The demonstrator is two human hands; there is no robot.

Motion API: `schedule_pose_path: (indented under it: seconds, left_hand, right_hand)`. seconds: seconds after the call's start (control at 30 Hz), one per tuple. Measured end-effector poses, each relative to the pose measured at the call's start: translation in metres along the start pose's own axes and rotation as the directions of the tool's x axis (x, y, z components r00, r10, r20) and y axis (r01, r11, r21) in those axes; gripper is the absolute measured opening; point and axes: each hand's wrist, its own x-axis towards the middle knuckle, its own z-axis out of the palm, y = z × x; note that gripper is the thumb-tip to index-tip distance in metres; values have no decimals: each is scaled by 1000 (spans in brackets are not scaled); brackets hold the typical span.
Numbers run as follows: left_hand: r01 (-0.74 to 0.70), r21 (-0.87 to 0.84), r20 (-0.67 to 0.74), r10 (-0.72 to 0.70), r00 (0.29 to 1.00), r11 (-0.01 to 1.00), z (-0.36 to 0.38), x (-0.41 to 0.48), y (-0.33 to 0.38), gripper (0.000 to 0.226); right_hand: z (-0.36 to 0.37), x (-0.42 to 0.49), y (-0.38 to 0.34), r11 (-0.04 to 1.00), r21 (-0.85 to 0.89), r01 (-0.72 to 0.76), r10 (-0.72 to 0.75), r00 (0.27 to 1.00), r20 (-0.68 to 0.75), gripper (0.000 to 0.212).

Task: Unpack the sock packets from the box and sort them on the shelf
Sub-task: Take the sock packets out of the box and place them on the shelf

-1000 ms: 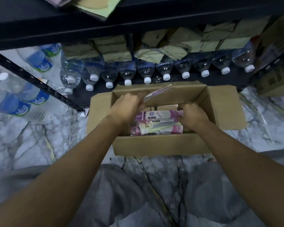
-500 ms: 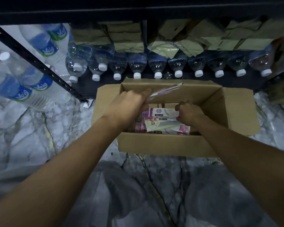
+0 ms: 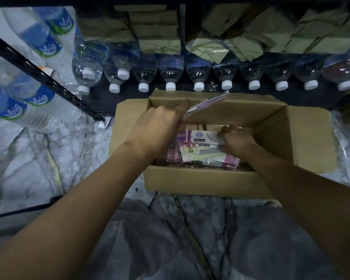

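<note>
An open cardboard box [image 3: 210, 184] sits on the marble floor in front of a dark shelf. Inside lie several pink, purple and white sock packets [image 3: 196, 154]. My left hand [image 3: 160, 126] hovers over the box's left side and grips a thin packet [image 3: 207, 103] that sticks up edge-on toward the back wall of the box. My right hand [image 3: 236, 141] is down inside the box, its fingers pinching the right end of the top purple-and-white packet [image 3: 198, 137].
A row of water bottles [image 3: 171, 75] lies on the lowest shelf just behind the box, with tan and green packets [image 3: 208, 47] stacked above them. More bottles [image 3: 18, 102] lie at the left beside a black slanted shelf post [image 3: 42, 75]. My knees are below the box.
The camera has tilted down and closer to the box. My right hand has shifted slightly along the top packet; my left hand keeps the thin packet raised.
</note>
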Motion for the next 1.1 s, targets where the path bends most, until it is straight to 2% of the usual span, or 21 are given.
schedule_pose_path:
  seconds: [0.1, 0.37, 0.47, 0.6, 0.7, 0.8, 0.87, 1.0, 1.1]
  left_hand:
    - [-2, -8, -24, 2, 1000, 1000, 1, 0, -1, 52]
    - [-5, 7, -4, 5, 1000, 1000, 4, 2, -8, 51]
    - [-14, -10, 0, 14, 1000, 1000, 4, 2, -8, 52]
    - [-60, -39, -80, 57, 995, 997, 5, 2, -11, 39]
    - [-61, -48, -130, 54, 990, 997, 3, 1, -14, 26]
    - [-43, -68, -189, 29, 981, 997, -1, 1, -14, 24]
    - [-41, -103, -211, 18, 977, 994, -6, 2, -12, 23]
    - [-10, -96, -253, -14, 967, 995, -10, -1, -5, 22]
    - [11, -162, -288, -58, 956, 987, -15, -3, -2, 22]
  right_hand:
    - [3, 0, 1, 1000, 1, 21, -21, 1000, 2, 49]
    - [0, 5, 14, 992, 116, 52, -47, 998, -43, 34]
    - [-2, 5, 17, 983, 181, 3, 6, 999, -45, 32]
    - [-6, 8, 10, 992, 122, -46, 52, 997, -52, 27]
    - [-7, 5, 8, 997, 75, -33, 46, 983, -176, 22]
    - [-11, -3, 14, 1000, 17, -4, 9, 948, -317, 21]
    - [-17, -11, 21, 999, 42, 21, -3, 915, -402, 14]
    - [-26, -33, 33, 996, 68, 61, -21, 874, -485, 23]
    - [-36, -55, 38, 990, 126, 67, 17, 823, -568, 21]
